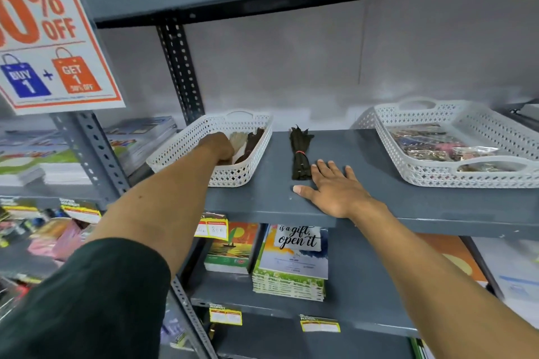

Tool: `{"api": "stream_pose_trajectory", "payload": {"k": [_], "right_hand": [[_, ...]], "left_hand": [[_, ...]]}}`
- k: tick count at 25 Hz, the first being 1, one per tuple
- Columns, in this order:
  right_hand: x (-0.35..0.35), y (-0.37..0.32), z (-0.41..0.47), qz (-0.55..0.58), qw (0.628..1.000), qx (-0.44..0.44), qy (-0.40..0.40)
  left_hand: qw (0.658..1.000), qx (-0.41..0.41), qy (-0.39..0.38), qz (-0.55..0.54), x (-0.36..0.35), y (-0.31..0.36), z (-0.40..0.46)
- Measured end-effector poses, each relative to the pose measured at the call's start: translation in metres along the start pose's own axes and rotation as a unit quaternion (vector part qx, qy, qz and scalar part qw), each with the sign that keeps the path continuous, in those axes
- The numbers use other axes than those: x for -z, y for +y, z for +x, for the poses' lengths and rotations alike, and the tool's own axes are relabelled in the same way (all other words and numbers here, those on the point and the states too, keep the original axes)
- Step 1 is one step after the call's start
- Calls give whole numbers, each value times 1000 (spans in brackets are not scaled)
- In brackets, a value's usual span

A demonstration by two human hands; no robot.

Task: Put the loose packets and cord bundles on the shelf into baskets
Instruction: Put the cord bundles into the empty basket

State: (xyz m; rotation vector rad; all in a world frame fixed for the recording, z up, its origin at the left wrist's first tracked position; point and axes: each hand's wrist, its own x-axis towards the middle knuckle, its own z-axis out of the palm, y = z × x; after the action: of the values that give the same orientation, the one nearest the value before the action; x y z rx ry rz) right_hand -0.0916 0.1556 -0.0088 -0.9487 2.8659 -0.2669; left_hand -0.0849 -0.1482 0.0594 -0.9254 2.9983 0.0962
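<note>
A black cord bundle [300, 151] tied with a red band lies loose on the grey shelf [379, 201], between two white lattice baskets. My right hand [335, 189] rests flat and open on the shelf, fingertips just right of that bundle's near end. My left hand [218, 148] reaches into the left basket [233, 175], fingers curled down over the near end of a cream cord bundle [237, 140]. A dark brown cord bundle [252, 141] lies beside it in the same basket. The right basket [423, 176] holds several shiny packets [431, 146].
A perforated steel upright [180, 67] stands behind the left basket, and the shelf above hangs low overhead. A discount sign [52, 38] hangs at the upper left. Notebooks [291, 259] are stacked on the shelf below, and more stock fills the bay to the left.
</note>
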Motion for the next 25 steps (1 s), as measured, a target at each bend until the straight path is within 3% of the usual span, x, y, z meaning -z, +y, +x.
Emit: {"api": "stream_pose_trajectory", "payload": {"k": [3, 5, 8, 10, 16, 25], "right_hand": [[1, -1, -1, 0, 1000, -1, 2], [1, -2, -1, 0, 1000, 0, 2], [2, -2, -2, 2, 1000, -3, 3], [2, -2, -2, 3, 1000, -5, 2], [2, -3, -3, 3, 1000, -8, 4], [1, -2, -3, 2, 1000, -7, 8]], "left_hand": [[1000, 0, 9, 9, 7, 6, 0], [995, -13, 90, -28, 16, 18, 3], [969, -94, 195, -118, 30, 65, -3], [970, -123, 166, -131, 31, 106, -15], [995, -102, -2, 11, -23, 160, -33], [976, -78, 49, -196, 9, 141, -32]]}}
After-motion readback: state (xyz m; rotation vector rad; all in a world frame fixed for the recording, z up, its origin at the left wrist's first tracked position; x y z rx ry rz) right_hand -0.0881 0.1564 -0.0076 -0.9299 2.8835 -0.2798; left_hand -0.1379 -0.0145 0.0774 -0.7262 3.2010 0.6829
